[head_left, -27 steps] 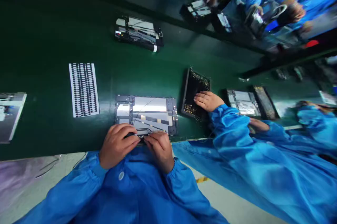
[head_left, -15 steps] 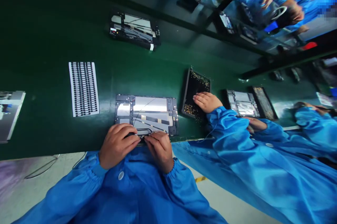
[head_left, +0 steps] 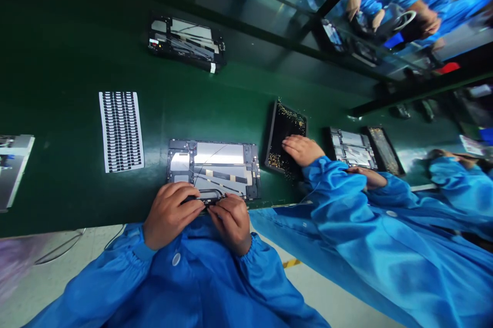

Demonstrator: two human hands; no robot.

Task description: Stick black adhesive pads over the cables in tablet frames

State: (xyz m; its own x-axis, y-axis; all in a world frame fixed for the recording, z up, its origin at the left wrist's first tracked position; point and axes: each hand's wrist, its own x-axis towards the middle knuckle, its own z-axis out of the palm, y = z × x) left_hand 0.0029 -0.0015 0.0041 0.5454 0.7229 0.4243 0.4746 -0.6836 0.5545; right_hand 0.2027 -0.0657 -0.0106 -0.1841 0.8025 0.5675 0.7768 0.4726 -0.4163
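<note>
Left hand (head_left: 169,215) and right hand (head_left: 232,219), fingertips narrow, contents unclear, touch the near edge of the open device (head_left: 219,152), long axis left to right

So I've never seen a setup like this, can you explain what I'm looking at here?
There's no robot: a person works with two bare hands, filmed from a camera on their head, looking forward and down. On the green table, the left hand and right hand meet at the near edge of an opened flat device. Their fingertips hide whatever they may grip. To the left lies a white sheet with rows of black pieces; farther back, a similar device. To the right, a co-worker's hand reaches into a dark tray with tiny gold-coloured bits.
</note>
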